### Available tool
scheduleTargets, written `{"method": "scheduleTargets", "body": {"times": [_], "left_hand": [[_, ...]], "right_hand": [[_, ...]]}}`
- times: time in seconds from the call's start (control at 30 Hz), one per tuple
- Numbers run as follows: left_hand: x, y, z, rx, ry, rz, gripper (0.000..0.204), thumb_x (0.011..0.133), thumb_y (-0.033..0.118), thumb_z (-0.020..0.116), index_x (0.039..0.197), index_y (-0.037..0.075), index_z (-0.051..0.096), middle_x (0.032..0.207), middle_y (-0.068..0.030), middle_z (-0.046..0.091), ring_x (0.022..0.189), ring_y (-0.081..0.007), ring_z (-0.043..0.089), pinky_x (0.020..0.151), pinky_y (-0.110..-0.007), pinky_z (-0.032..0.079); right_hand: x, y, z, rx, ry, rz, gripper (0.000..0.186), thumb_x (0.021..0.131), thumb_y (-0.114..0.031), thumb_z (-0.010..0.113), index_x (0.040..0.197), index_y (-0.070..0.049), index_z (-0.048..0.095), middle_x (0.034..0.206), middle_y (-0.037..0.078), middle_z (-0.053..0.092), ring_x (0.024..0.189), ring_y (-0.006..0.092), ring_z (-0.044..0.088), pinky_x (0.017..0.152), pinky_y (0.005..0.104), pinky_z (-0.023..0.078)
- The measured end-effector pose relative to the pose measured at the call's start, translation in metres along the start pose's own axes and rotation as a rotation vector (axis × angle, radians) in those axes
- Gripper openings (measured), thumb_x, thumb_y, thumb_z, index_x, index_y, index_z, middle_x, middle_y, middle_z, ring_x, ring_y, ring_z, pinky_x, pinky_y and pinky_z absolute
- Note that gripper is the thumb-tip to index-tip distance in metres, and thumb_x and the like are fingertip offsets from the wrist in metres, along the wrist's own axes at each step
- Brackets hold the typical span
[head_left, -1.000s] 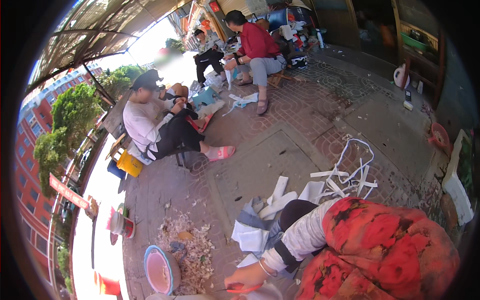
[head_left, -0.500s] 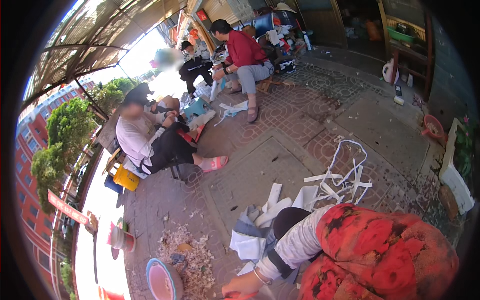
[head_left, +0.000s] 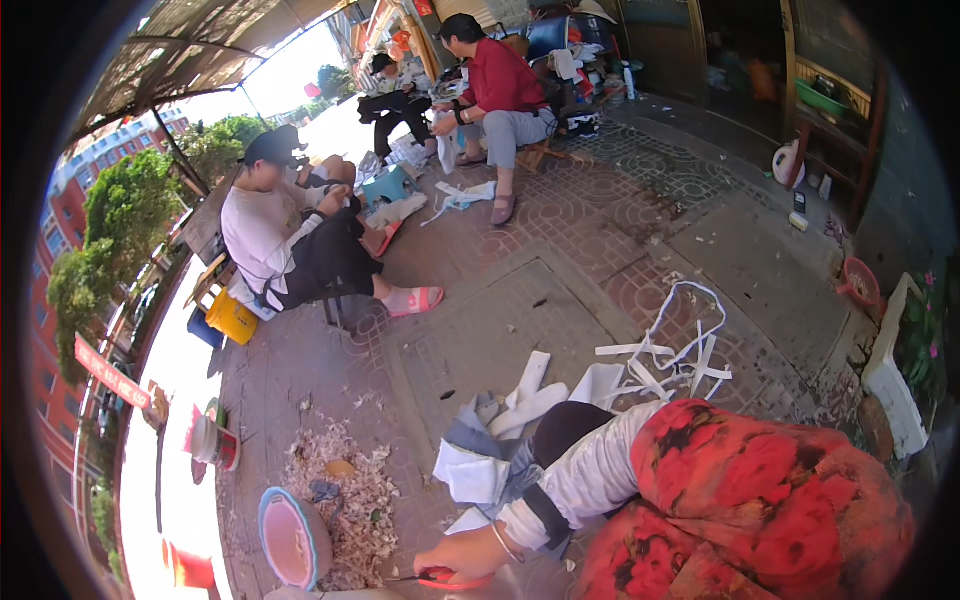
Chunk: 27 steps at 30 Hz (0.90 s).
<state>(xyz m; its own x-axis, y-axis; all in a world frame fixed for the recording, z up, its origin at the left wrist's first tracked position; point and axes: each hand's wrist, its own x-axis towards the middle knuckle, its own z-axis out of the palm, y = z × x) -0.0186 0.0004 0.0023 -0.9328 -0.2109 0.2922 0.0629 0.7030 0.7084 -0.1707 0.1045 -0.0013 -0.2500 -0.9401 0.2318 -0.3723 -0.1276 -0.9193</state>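
My right hand [head_left: 468, 553], wearing a thin bracelet, reaches leftward near the lower edge with its fingers curled down. A thin dark tool tip [head_left: 400, 578] sticks out leftward from its fingers, and something red [head_left: 462, 582] shows under the hand; the tool's exact kind is hidden. A grey-white sleeve [head_left: 600, 470] with a dark band covers that forearm, below a red floral garment [head_left: 760, 490]. My left hand does not show; only a pale strip, perhaps a sleeve, crosses the bottom edge. A pink-and-blue basin [head_left: 290, 540] stands left of the right hand, beside a pile of pale scraps [head_left: 350, 500].
Folded white and grey cloths [head_left: 472, 470] and tangled white straps [head_left: 675, 350] lie beyond my arm. A person in pale pink [head_left: 265, 225] sits at left; another in red [head_left: 500, 80] sits farther back, with others behind. A yellow bucket [head_left: 232, 318] and planter [head_left: 893, 370] flank the paving.
In the picture my right hand sits farther left and higher, and the dark tip and red thing now show more. The whole scene has shifted with the camera. A pale strip appears at the bottom.
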Motion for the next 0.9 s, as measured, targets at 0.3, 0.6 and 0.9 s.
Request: {"method": "scheduleTargets", "body": {"times": [0.3,0.6,0.9], "left_hand": [[0.028,0.002,0.003,-1.019,0.451,-0.650,0.011,0.080,0.008,0.051,0.083,-0.002,0.054,0.063,-0.0048,0.054,0.049,-0.0094,0.045,0.047,-0.020,0.036],[0.012,0.000,-0.006,-0.995,0.517,-0.680,0.013,0.080,0.009,0.051,0.087,-0.002,0.054,0.066,-0.0059,0.056,0.053,-0.0101,0.048,0.049,-0.020,0.038],[0.010,-0.001,-0.006,-1.018,0.505,-0.647,0.014,0.081,0.009,0.050,0.089,-0.002,0.052,0.065,-0.0069,0.055,0.052,-0.0117,0.048,0.049,-0.022,0.038]], "right_hand": [[-0.005,-0.021,-0.040,-0.049,0.068,-0.030,0.046,0.075,-0.032,0.062,0.103,-0.003,0.041,0.079,0.010,0.052,0.069,0.0193,0.051,0.061,0.0284,0.042],[-0.005,-0.023,-0.014,0.146,-0.361,0.179,0.036,0.079,-0.031,0.058,0.097,-0.001,0.047,0.069,0.004,0.051,0.062,0.0099,0.046,0.056,0.0254,0.039],[-0.009,-0.018,-0.011,0.135,-0.370,0.168,0.035,0.079,-0.030,0.058,0.097,-0.001,0.047,0.070,0.005,0.053,0.062,0.0095,0.047,0.056,0.0246,0.040]]}}
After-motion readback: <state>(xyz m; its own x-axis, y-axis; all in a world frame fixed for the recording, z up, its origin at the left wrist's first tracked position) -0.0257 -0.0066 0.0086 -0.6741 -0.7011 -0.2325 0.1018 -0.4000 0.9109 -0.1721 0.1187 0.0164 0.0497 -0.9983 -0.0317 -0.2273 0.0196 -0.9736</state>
